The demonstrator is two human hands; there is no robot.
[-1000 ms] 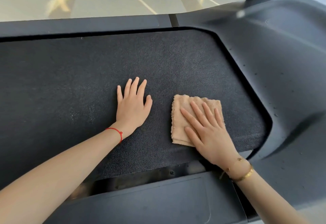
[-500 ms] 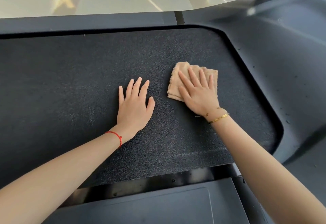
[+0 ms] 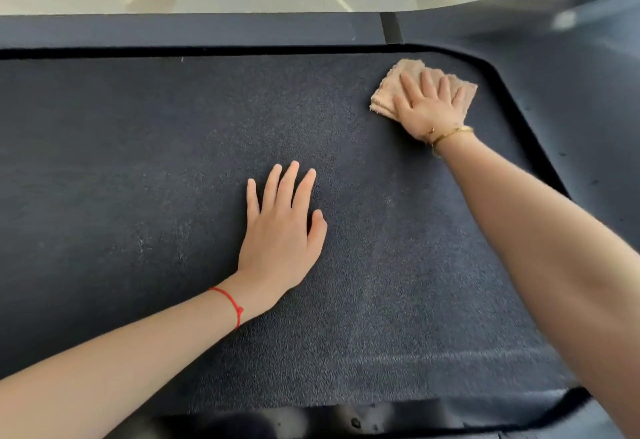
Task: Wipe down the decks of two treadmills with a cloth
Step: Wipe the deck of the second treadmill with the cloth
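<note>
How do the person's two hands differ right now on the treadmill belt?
The right hand presses flat on the folded tan cloth; the left hand lies on the bare belt. The right hand reaches to the belt's far right corner, while the left hand sits near its middle. The right wrist wears a gold bracelet, the left a red string. Both are open, palm down, fingers pointing away.

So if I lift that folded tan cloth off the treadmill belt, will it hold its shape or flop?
The folded tan terry cloth would probably flop and unfold, since its layered edges already look loose. It seems light, flattening under the right hand. It likely drags rather than slides on the rough black belt.
</note>
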